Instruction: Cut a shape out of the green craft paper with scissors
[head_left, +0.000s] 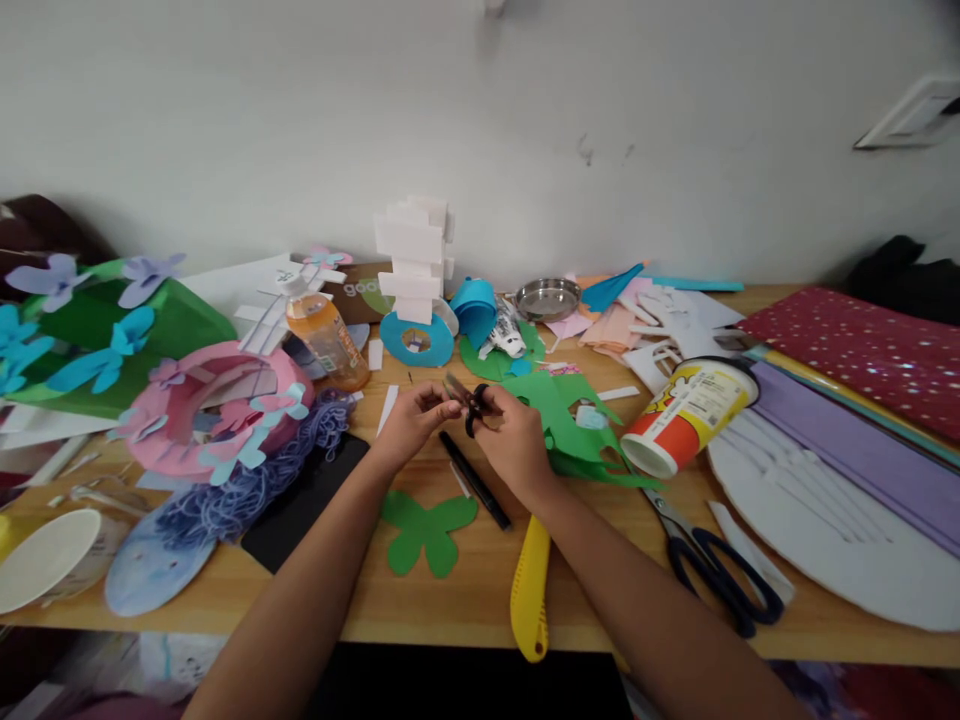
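Observation:
My right hand (pixel 517 440) grips a pair of small black-handled scissors (pixel 471 400) over the middle of the wooden table (pixel 450 590), blades pointing left. My left hand (pixel 411 422) meets it from the left, fingertips pinched close to the blades; whether anything is in them is too small to tell. A black pen (pixel 475 480) lies just below both hands. A green paper butterfly cutout (pixel 426 528) rests on the table nearer to me. Cut green paper (pixel 570 420) lies right of my right hand.
A yellow utility knife (pixel 529 590) and large dark scissors (pixel 712 560) lie near the front edge. A tipped yellow-and-red cup (pixel 686 412), a pink wreath (pixel 202 405), an orange bottle (pixel 326 338), a white foam tower (pixel 414 262), a metal dish (pixel 547 297) and paper sheets (pixel 862 450) crowd the table.

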